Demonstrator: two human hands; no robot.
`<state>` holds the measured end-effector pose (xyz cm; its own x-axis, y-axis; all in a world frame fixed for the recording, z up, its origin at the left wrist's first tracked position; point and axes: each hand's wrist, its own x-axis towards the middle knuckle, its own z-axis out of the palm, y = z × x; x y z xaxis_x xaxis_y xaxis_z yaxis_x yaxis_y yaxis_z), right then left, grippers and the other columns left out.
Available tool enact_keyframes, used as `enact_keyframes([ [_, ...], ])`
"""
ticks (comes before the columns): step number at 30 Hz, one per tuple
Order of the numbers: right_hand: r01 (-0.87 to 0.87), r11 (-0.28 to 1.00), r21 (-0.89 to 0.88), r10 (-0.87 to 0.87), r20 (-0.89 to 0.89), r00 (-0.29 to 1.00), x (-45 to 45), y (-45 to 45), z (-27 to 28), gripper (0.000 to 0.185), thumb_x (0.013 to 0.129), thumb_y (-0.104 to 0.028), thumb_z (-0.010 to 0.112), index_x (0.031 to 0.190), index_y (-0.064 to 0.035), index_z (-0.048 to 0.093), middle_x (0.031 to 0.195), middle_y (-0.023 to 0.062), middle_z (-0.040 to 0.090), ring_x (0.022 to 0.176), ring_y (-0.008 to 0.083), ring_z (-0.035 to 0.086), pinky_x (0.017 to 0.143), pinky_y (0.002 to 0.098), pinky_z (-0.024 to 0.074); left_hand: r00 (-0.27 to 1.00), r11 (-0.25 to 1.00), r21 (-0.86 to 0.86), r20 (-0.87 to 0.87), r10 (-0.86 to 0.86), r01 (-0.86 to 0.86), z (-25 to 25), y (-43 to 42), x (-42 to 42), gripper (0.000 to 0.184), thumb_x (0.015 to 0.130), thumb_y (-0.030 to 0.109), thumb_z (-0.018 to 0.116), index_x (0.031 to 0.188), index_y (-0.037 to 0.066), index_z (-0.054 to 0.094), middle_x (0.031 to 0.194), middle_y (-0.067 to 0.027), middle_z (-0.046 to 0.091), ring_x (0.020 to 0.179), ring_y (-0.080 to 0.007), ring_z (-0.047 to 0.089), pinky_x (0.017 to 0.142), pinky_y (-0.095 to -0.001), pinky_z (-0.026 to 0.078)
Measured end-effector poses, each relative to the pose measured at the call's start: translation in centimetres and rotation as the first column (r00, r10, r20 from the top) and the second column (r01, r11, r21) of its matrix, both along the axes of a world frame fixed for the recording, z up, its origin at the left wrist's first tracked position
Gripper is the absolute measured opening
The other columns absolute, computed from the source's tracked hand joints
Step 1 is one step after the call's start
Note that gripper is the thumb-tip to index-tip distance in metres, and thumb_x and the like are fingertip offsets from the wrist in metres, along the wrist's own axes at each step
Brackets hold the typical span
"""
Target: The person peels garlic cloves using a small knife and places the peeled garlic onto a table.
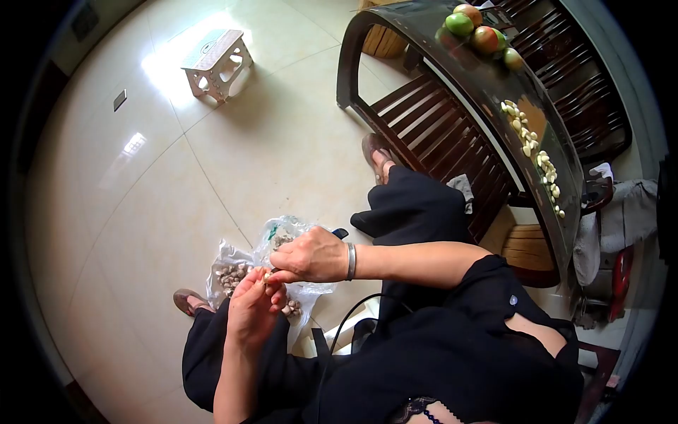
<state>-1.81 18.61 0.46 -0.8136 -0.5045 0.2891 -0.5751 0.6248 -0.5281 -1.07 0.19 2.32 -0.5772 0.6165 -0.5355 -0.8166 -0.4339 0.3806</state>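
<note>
Both hands meet low in the view, above a plastic bag (220,258) on the floor. My left hand (256,300) is closed, its fingertips pinching a small pale piece (266,277). My right hand (311,256), with a metal bracelet (351,261) at the wrist, is closed with its fingertips at the same piece; a small dark thing shows between its fingers, too small to name. Brownish shelled pieces (231,276) lie in the bag beside and below the hands, partly hidden by them. Pale peeled pieces (526,138) are strewn along the glass-topped table (452,42) at the right.
Several green and red fruits (485,39) sit at the table's far end. Beneath it is a slatted wooden shelf (438,127) with a grey cloth (460,189). A small folding stool (214,62) stands on the tiled floor. A black cord (344,319) runs near my lap.
</note>
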Motion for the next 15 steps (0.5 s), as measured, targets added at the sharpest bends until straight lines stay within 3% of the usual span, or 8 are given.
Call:
enact_keyframes([
  [8, 0.001, 0.997, -0.073, 0.004, 0.069, 0.998, -0.6, 0.4, 0.4, 0.036, 0.084, -0.038, 0.049, 0.066, -0.0077, 0.042, 0.059, 0.0098, 0.051, 0.055, 0.0294, 0.055, 0.045, 0.0357, 0.0431, 0.997, 0.994, 0.108, -0.072, 0.027, -0.019, -0.5, -0.4, -0.3, 0.014, 0.082, 0.01, 0.057, 0.093, 0.002, 0.05, 0.081, -0.0049, 0.054, 0.067, -0.0114, 0.049, 0.056, -0.0189, 0.037],
  [15, 0.034, 0.995, -0.088, -0.032, 0.029, 0.999, -0.8, 0.5, 0.4, 0.036, 0.085, -0.039, 0.047, 0.067, -0.0084, 0.044, 0.059, 0.0096, 0.052, 0.054, 0.0283, 0.055, 0.045, 0.0353, 0.0435, 0.986, 0.987, -0.073, -0.097, 0.138, -0.145, -0.9, -0.3, 0.0, 0.023, 0.079, 0.004, 0.059, 0.101, -0.001, 0.056, 0.087, -0.006, 0.06, 0.075, -0.0117, 0.055, 0.062, -0.0204, 0.042],
])
